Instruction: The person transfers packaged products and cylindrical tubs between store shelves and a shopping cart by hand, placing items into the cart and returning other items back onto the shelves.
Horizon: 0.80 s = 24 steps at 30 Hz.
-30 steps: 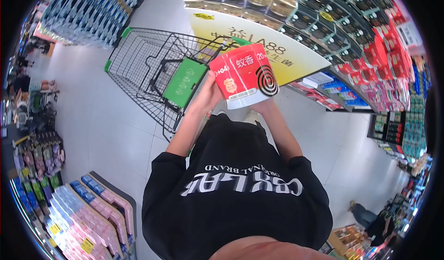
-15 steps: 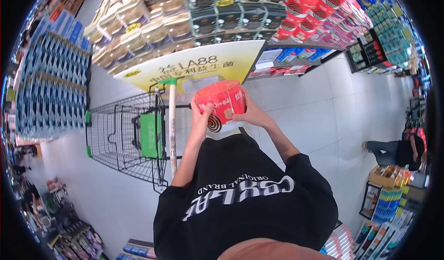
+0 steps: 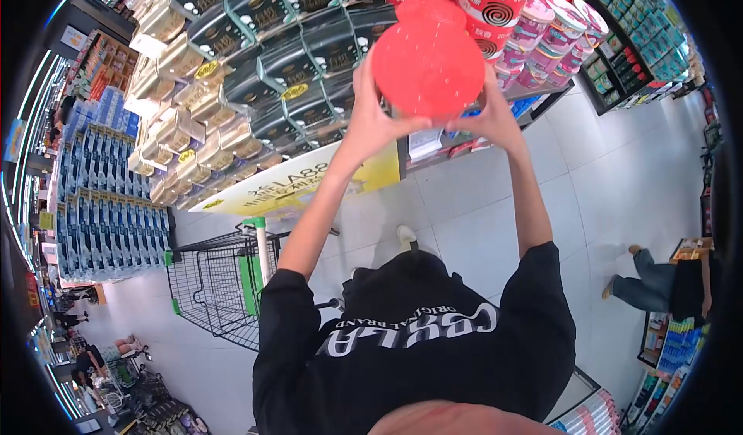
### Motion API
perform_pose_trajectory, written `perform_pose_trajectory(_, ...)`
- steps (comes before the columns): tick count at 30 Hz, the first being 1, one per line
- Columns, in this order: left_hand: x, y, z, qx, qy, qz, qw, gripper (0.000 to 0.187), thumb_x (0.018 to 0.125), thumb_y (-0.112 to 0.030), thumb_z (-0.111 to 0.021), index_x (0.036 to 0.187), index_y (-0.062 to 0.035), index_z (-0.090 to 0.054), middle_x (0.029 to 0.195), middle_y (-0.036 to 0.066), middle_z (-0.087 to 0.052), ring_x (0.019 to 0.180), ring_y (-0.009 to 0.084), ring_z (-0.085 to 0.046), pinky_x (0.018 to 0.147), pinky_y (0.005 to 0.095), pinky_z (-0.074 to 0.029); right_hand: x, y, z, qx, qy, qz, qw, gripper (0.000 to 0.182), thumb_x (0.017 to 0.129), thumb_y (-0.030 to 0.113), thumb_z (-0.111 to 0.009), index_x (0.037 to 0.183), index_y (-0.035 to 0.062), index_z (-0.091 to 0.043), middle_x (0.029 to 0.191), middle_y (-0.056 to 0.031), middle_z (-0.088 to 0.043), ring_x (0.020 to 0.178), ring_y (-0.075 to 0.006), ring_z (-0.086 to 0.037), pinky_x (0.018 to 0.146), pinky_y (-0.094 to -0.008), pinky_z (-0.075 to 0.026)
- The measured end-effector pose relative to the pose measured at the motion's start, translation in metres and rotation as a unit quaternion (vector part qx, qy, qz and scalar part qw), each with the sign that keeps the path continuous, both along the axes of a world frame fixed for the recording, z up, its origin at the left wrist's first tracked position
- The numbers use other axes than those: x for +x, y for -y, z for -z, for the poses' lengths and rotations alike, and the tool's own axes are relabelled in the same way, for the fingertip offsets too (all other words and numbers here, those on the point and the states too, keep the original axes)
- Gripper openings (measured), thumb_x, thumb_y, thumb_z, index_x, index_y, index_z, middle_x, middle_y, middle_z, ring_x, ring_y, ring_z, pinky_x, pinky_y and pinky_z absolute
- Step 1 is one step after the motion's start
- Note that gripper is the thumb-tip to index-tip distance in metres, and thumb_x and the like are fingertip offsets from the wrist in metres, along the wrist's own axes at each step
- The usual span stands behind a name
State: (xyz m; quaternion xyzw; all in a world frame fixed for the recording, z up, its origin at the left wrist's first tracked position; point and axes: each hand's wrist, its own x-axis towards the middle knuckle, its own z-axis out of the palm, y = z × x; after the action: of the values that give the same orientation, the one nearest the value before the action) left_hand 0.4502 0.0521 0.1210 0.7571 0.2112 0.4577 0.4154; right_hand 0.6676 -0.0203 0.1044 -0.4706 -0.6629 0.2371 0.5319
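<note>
Between my two hands is a red tub of mosquito coils [image 3: 428, 70], raised in front of the display with its round red top towards me. My left hand [image 3: 378, 118] is wrapped round its left side, the thumb along the lower edge. My right hand [image 3: 495, 118] grips the opposite side in the same way, and the two thumbs come near each other below the tub. Matching red and white mosquito coil tubs [image 3: 495, 1] with a black spiral are stacked just behind it. Pink tubs [image 3: 540, 36] stand to their right.
Dark boxes [image 3: 286, 87] and gold boxes [image 3: 182, 129] fill the display at left, above a yellow sign [image 3: 309, 183]. A wire shopping cart [image 3: 213, 280] with green trim stands at my left. On the right side a person [image 3: 658, 280] is in the aisle.
Both hands have lifted the red tub from in front of my chest up and forward to the stacked tubs. It has tipped so its top faces me. The display now appears closer.
</note>
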Motion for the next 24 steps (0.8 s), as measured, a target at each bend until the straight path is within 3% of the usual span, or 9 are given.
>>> perform_pose_trajectory(2, 0.033, -0.028, -0.027, -0.072, 0.073, 0.062, 0.993, 0.11, 0.06, -0.022, -0.088, 0.143, -0.0042, -0.017, 0.139, 0.017, -0.035, 0.13, 0.0282, -0.038, 0.108, 0.0422, -0.031, 0.027, -0.031, -0.02, 0.032, -0.002, 0.016, 0.999, 0.112, 0.061, 0.015, -0.088, 0.148, 0.0066, -0.018, 0.143, -0.0132, -0.034, 0.132, -0.0248, -0.036, 0.106, -0.0387, -0.037)
perform_pose_trajectory(5, 0.076, -0.084, -0.011, -0.053, 0.09, 0.004, 0.994, 0.097, 0.068, -0.018, -0.083, 0.138, -0.0018, -0.017, 0.137, 0.019, -0.037, 0.126, 0.0272, -0.042, 0.105, 0.0414, -0.036, 0.049, -0.07, -0.037, 0.058, -0.033, 0.032, 0.997, 0.097, 0.07, 0.014, -0.081, 0.146, 0.0035, -0.021, 0.134, -0.0156, -0.045, 0.127, -0.0246, -0.043, 0.103, -0.039, -0.04)
perform_pose_trajectory(9, 0.103, -0.117, 0.012, 0.018, 0.025, -0.07, 0.997, 0.082, 0.074, -0.014, -0.076, 0.136, 0.0014, -0.024, 0.13, 0.023, -0.041, 0.125, 0.031, -0.042, 0.103, 0.0396, -0.037, 0.058, -0.108, -0.018, 0.022, 0.083, 0.226, 0.97, 0.077, 0.081, 0.015, -0.072, 0.143, 0.0016, -0.028, 0.13, -0.0189, -0.048, 0.112, -0.0246, -0.055, 0.087, -0.0351, -0.05)
perform_pose_trajectory(12, 0.105, -0.11, 0.029, 0.062, -0.055, -0.144, 0.986, 0.074, 0.077, -0.012, -0.071, 0.136, 0.0027, -0.03, 0.129, 0.024, -0.041, 0.121, 0.0354, -0.044, 0.102, 0.0404, -0.038, 0.05, -0.111, 0.002, 0.093, 0.125, 0.288, 0.945, 0.068, 0.082, 0.018, -0.069, 0.138, 0.0005, -0.035, 0.117, -0.0196, -0.054, 0.105, -0.0316, -0.057, 0.086, -0.0377, -0.048)
perform_pose_trajectory(14, 0.084, -0.09, 0.043, 0.119, -0.087, -0.16, 0.976, 0.066, 0.079, -0.014, -0.068, 0.135, 0.0022, -0.036, 0.128, 0.023, -0.042, 0.12, 0.0386, -0.043, 0.102, 0.0429, -0.036, 0.04, -0.092, 0.019, 0.052, 0.055, 0.248, 0.966, 0.056, 0.086, 0.013, -0.063, 0.135, -0.0001, -0.04, 0.115, -0.0192, -0.055, 0.105, -0.0302, -0.057, 0.09, -0.0374, -0.045)
perform_pose_trajectory(17, 0.009, -0.045, 0.085, 0.161, -0.179, -0.191, 0.952, 0.059, 0.079, -0.013, -0.068, 0.13, -0.0004, -0.042, 0.126, 0.022, -0.046, 0.119, 0.0383, -0.044, 0.102, 0.0434, -0.035, 0.029, -0.047, 0.103, -0.104, -0.018, 0.152, 0.983, 0.033, 0.093, 0.012, -0.053, 0.123, -0.0027, -0.051, 0.113, -0.0201, -0.061, 0.101, -0.0283, -0.06, 0.089, -0.0355, -0.044)
perform_pose_trajectory(19, -0.068, -0.016, 0.129, 0.131, -0.265, -0.204, 0.933, 0.06, 0.078, -0.013, -0.069, 0.13, -0.0014, -0.043, 0.125, 0.021, -0.045, 0.119, 0.0394, -0.042, 0.1, 0.0448, -0.035, 0.028, 0.003, 0.211, -0.177, 0.069, 0.128, 0.973, 0.027, 0.094, 0.012, -0.051, 0.118, -0.0008, -0.056, 0.103, -0.0217, -0.063, 0.093, -0.0344, -0.062, 0.089, -0.0394, -0.045)
perform_pose_trajectory(21, -0.16, 0.022, 0.166, 0.099, -0.354, -0.317, 0.874, 0.057, 0.076, -0.013, -0.069, 0.127, -0.0012, -0.046, 0.124, 0.021, -0.047, 0.117, 0.0385, -0.043, 0.099, 0.0443, -0.036, 0.018, 0.085, 0.306, -0.252, 0.233, 0.076, 0.936, 0.025, 0.089, 0.008, -0.046, 0.107, 0.0028, -0.062, 0.099, -0.021, -0.065, 0.092, -0.038, -0.06, 0.085, -0.0444, -0.046)
perform_pose_trajectory(24, -0.308, 0.105, 0.216, -0.038, -0.356, -0.544, 0.759, 0.045, 0.081, -0.018, -0.067, 0.118, 0.0037, -0.054, 0.113, 0.022, -0.056, 0.109, 0.0369, -0.05, 0.096, 0.0454, -0.037, -0.026, 0.185, 0.335, -0.43, 0.098, 0.001, 0.898, 0.032, 0.082, 0.003, -0.041, 0.099, 0.0068, -0.068, 0.065, -0.0131, -0.065, 0.066, -0.03, -0.064, 0.067, -0.0395, -0.05)
